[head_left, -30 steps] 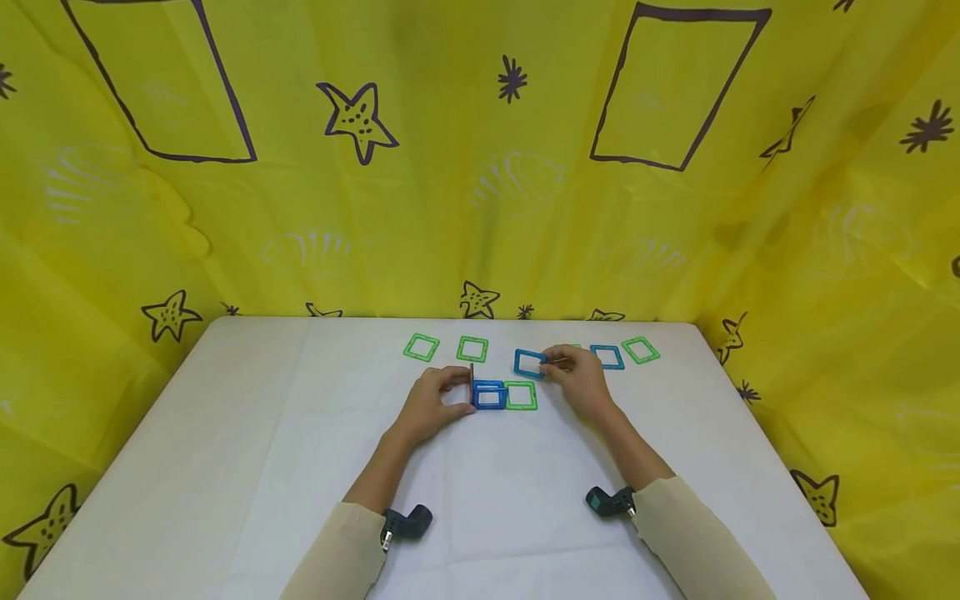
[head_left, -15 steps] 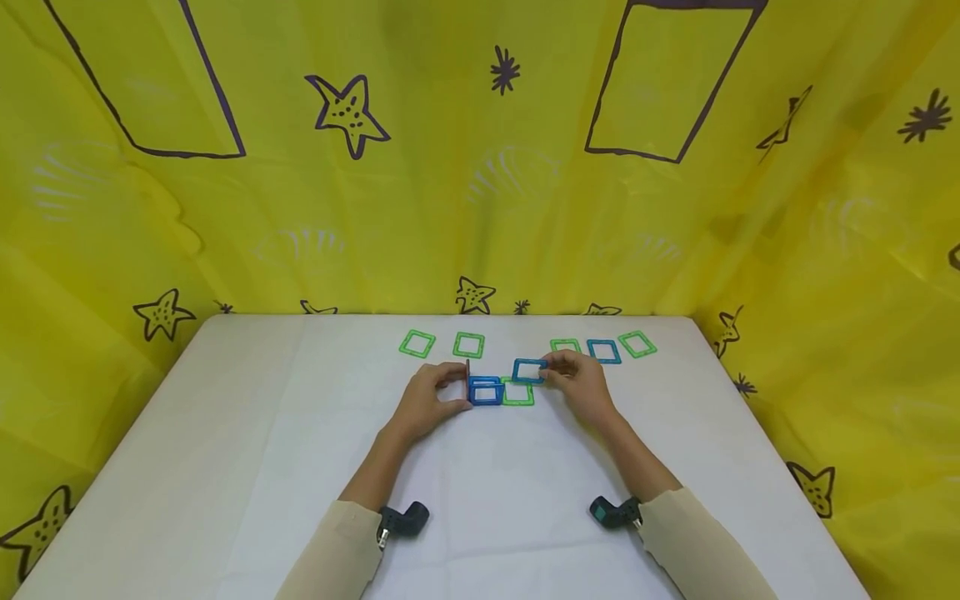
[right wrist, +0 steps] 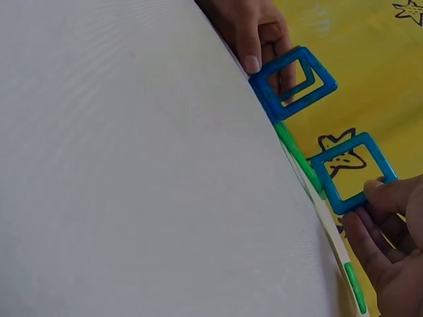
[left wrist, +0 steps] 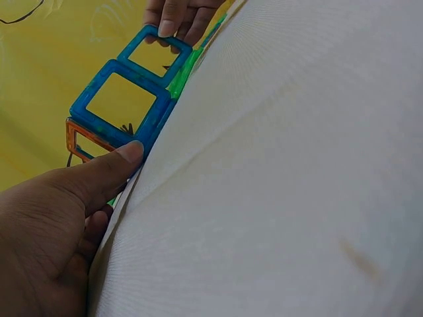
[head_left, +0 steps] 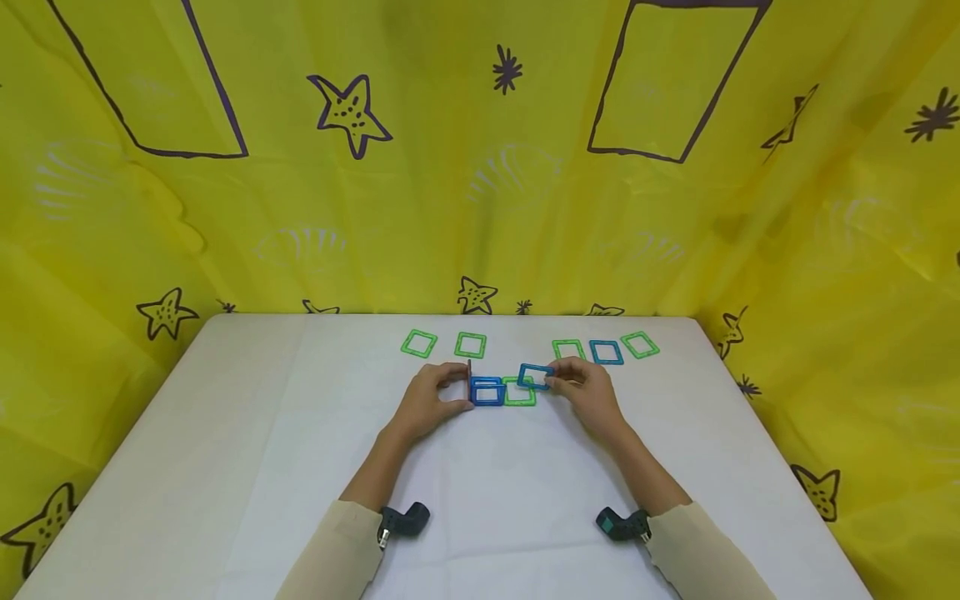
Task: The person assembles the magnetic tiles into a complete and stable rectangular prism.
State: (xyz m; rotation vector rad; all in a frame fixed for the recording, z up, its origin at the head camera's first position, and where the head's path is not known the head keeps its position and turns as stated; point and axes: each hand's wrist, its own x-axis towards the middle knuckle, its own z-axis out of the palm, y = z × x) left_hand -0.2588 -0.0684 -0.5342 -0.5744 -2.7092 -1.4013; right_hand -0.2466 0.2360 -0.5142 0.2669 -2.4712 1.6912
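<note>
Presently a blue tile (right wrist: 341, 147) is slanting over the green tile (head_left: 520, 403), right hand (head_left: 591, 395) pinching it, contact unclear; the left hand (head_left: 430, 402) is gripping the orange tile (left wrist: 91, 133) beside a blue cluster (left wrist: 93, 86). Assembly is seemingly sitting partway: five loose tiles (head_left: 471, 357) are lying on the surface (head_left: 465, 483), a yellow curtain (head_left: 420, 233) hanging beyond

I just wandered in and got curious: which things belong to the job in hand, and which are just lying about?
Seemingly in the job:
Left hand, gripping upright orange frame
Clustered blue frames beside it
Flat green frame
Right hand, pinching raised blue frame

Apparently just lying about, perhaps spares:
Back-left green pair
Back-right green pair
Loose blue frame between that right pair
</note>
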